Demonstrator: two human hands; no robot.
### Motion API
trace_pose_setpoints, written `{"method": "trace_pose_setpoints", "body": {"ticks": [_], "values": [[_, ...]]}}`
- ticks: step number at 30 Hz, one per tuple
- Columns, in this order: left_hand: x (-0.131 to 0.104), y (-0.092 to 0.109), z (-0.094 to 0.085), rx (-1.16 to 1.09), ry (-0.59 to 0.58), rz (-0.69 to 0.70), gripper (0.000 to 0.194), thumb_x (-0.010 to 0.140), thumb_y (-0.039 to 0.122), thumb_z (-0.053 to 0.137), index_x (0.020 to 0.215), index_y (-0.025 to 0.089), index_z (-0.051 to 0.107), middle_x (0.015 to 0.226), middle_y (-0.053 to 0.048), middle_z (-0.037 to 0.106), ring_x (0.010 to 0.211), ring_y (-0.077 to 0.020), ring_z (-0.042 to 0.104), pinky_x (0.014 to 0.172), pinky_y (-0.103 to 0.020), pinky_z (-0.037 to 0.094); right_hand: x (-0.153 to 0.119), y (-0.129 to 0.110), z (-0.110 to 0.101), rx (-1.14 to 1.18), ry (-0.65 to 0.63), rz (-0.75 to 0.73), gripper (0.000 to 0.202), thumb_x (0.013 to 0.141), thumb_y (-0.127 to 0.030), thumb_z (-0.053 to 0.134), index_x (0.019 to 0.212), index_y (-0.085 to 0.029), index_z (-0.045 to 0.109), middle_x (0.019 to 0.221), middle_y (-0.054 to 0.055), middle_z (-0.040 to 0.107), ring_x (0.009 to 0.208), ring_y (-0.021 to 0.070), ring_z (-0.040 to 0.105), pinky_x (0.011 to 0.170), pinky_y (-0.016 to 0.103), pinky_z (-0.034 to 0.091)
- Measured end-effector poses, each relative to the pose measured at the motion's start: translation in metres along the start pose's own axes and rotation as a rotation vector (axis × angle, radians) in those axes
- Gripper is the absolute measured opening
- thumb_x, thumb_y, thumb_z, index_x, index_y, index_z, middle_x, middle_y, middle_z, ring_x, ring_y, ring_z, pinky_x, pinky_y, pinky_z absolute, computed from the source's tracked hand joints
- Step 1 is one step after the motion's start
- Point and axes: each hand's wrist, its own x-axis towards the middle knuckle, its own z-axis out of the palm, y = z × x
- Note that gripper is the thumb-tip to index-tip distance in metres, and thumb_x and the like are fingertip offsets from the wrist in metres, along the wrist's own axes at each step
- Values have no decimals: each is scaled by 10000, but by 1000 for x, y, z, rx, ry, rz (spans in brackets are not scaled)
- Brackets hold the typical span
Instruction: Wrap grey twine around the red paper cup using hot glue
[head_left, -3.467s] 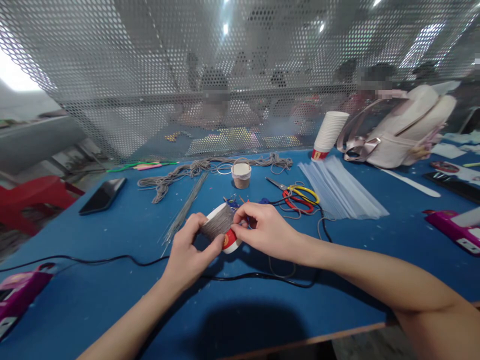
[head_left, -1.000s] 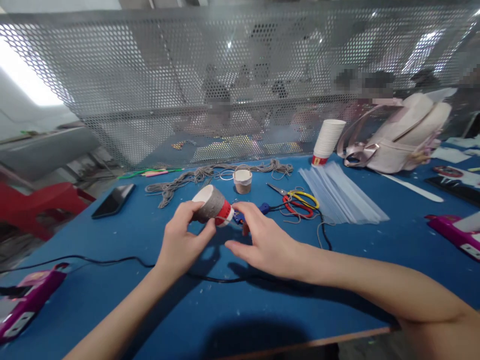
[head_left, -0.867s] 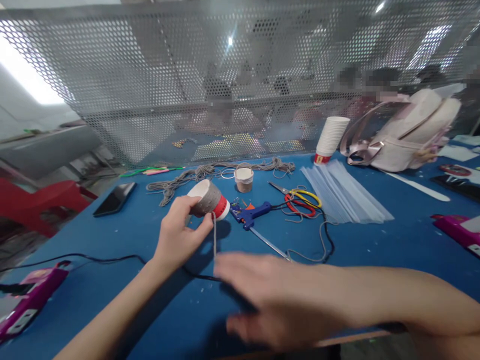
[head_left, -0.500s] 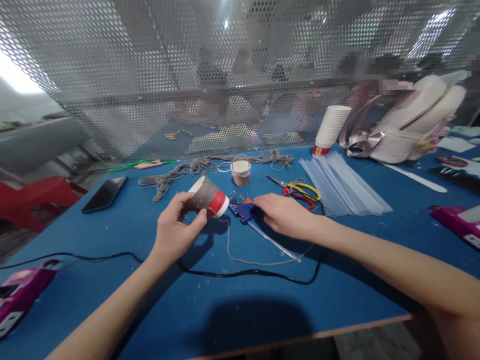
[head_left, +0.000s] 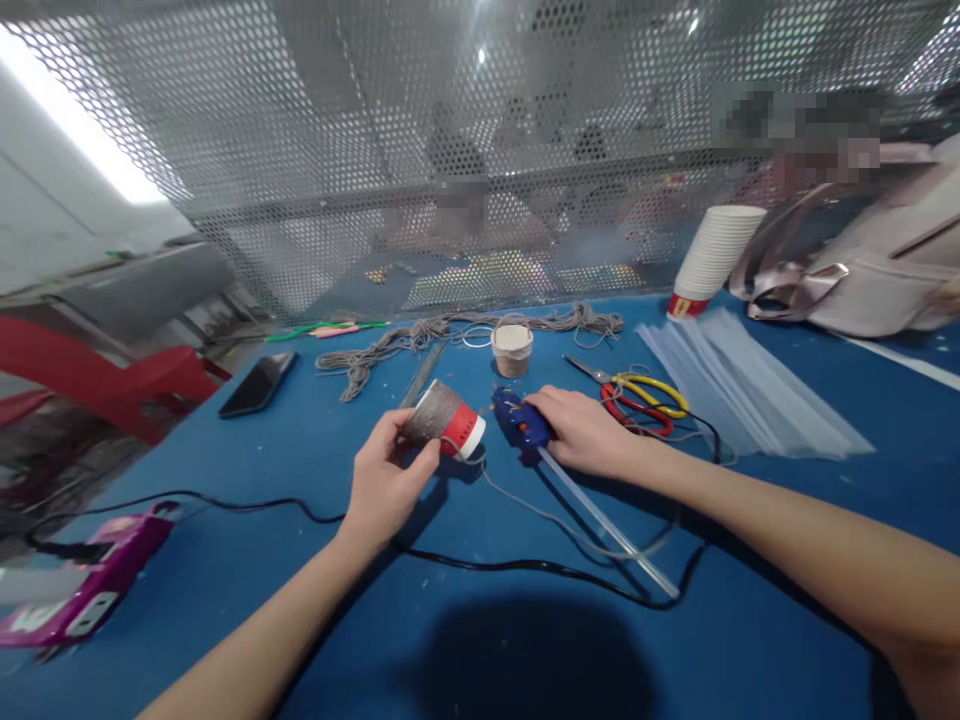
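My left hand (head_left: 390, 475) grips a tilted paper cup (head_left: 471, 432), red and white, with grey cord wound around its upper part. A loose strand of grey cord (head_left: 540, 508) trails from the cup across the table to the right. My right hand (head_left: 581, 425) is closed around a blue glue gun (head_left: 521, 420), just right of the cup and apart from it. A clear glue stick (head_left: 600, 515) sticks out of the gun's back end toward me. Behind them stands a small brown cup (head_left: 513, 358) with a pale top.
Scissors (head_left: 637, 395) with red and yellow handles and clear glue sticks or strips (head_left: 750, 385) lie right. Grey cord bundles (head_left: 405, 340) lie behind. Stacked paper cups (head_left: 712, 260) and a bag (head_left: 870, 275) stand back right. A phone (head_left: 259, 384), purple power strip (head_left: 112, 570) and black cable (head_left: 517, 565) are around.
My right hand has taken the glue gun into its grip and lifted it somewhat from the table. The cup has tilted slightly in my left hand. The view has shifted left.
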Motion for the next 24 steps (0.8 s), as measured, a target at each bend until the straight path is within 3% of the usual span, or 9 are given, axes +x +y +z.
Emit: {"method": "trace_pose_setpoints", "body": {"ticks": [3, 5, 8, 13, 18, 24], "values": [[0, -5, -1, -10, 16, -6, 211, 695, 292, 602, 873, 180, 595, 773, 0, 629, 682, -147, 596, 655, -276, 515, -6, -8, -1, 282, 240, 96, 322, 726, -141, 517, 1047, -146, 549, 944, 95, 632, 807, 215, 599, 700, 321, 466], [2, -11, -2, 1, 31, -1, 205, 698, 289, 602, 873, 181, 595, 763, 4, 630, 670, -144, 597, 653, -276, 515, -10, -20, -4, 471, 335, 160, 283, 694, -166, 519, 975, -169, 548, 819, 41, 625, 691, 177, 578, 650, 294, 467], [3, -18, -3, 30, 36, 31, 185, 705, 280, 604, 865, 185, 598, 758, 9, 629, 672, -143, 599, 658, -274, 514, -17, -43, -9, 634, 238, 216, 118, 717, -197, 501, 820, -190, 558, 732, 14, 622, 627, 147, 563, 613, 264, 459], [2, -25, -3, 71, 18, 108, 153, 736, 252, 593, 877, 191, 598, 767, 12, 617, 682, -132, 583, 659, -259, 502, -28, -64, -5, 733, 92, 181, 84, 776, -225, 513, 826, -183, 566, 687, 1, 615, 566, 114, 524, 561, 235, 424], [-3, -23, -1, 136, 25, 165, 159, 752, 256, 591, 897, 190, 593, 789, 5, 604, 694, -130, 567, 666, -255, 488, -32, -64, 8, 722, 116, 139, 64, 779, -222, 572, 829, -200, 540, 651, -32, 580, 524, 88, 472, 535, 208, 397], [-5, -18, 0, 136, 20, 156, 164, 750, 256, 587, 900, 188, 598, 801, -3, 622, 694, -135, 573, 657, -261, 496, -31, -68, 8, 676, 167, 69, 38, 781, -203, 555, 799, -200, 522, 641, -28, 564, 523, 88, 463, 544, 204, 398]]}}
